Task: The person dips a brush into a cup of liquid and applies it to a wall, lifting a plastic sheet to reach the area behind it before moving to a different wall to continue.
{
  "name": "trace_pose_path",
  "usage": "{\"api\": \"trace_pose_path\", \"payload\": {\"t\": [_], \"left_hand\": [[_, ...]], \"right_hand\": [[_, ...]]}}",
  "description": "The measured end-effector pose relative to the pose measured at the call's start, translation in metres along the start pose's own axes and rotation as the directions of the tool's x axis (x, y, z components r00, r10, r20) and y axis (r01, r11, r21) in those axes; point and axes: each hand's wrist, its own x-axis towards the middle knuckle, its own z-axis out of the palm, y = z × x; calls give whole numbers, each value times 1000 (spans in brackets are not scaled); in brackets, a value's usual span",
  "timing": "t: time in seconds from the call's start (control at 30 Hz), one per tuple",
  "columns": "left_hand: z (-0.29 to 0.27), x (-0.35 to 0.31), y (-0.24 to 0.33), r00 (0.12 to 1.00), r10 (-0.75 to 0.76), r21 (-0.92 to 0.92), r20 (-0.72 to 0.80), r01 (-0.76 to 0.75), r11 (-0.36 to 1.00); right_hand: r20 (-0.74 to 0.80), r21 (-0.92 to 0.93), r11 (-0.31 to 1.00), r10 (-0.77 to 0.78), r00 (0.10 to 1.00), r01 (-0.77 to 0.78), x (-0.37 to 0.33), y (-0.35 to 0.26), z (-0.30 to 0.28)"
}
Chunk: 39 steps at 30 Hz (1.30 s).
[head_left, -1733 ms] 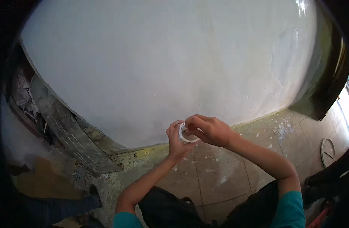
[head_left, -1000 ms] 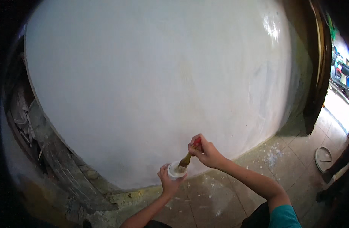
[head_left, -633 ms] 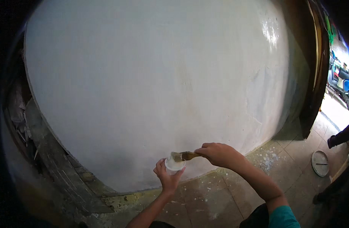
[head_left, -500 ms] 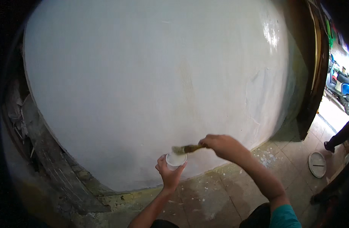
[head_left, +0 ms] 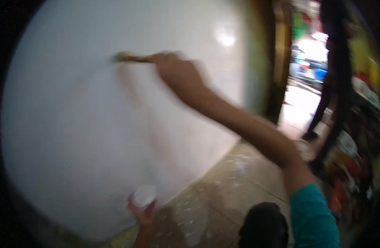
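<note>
brush (head_left: 134, 58) is gripped by its handle in the right hand (head_left: 171, 68), with the fingers closed around it and the bristles pointed to the left. it is held well out in front, at the upper part of the white wall (head_left: 74, 124) – whether the wall is touched by the bristles cannot be told, as everything there is blurred. the forearm is stretched up from a teal sleeve (head_left: 312, 213). a white cup (head_left: 146, 196) is grasped in the left hand (head_left: 141, 211), low down and well apart from the brush, with its side wrapped by the fingers; its contents are too blurred to be made out. faint brownish streaks (head_left: 154, 138) are seen on the wall below the brush. the tiled floor (head_left: 223, 211) is spotted with white near the foot of the wall, and a dark knee (head_left: 264, 225) is seen above it. on the right, a bright doorway (head_left: 299, 97) is bordered by a dark frame (head_left: 276, 70) – another person's dark-clothed legs (head_left: 338, 78) are seen beside it.
</note>
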Motion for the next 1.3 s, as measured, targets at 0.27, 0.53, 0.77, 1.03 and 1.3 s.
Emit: {"api": "trace_pose_path", "payload": {"t": [0.27,0.53,0.77,1.03,1.3], "left_hand": [[-18,-8,-13,929,-175,-662,326,356,659],[-27,-22,19,973,-213,-300,90,231,926],[-18,-9,58,987,-36,86,159,23,996],[-35,-7,52,979,-153,85,133,142,986],[-40,2,69,980,-125,103,152,110,989]], "right_hand": [[306,2,1000,-22,952,23,-80,-41,50],[780,93,996,-68,623,-9,-153,-81,93],[367,-36,991,132,921,-128,-45,-32,-4],[262,174,968,134,956,-184,-17,-42,7],[859,173,975,-78,507,-143,-144,-69,53]]}}
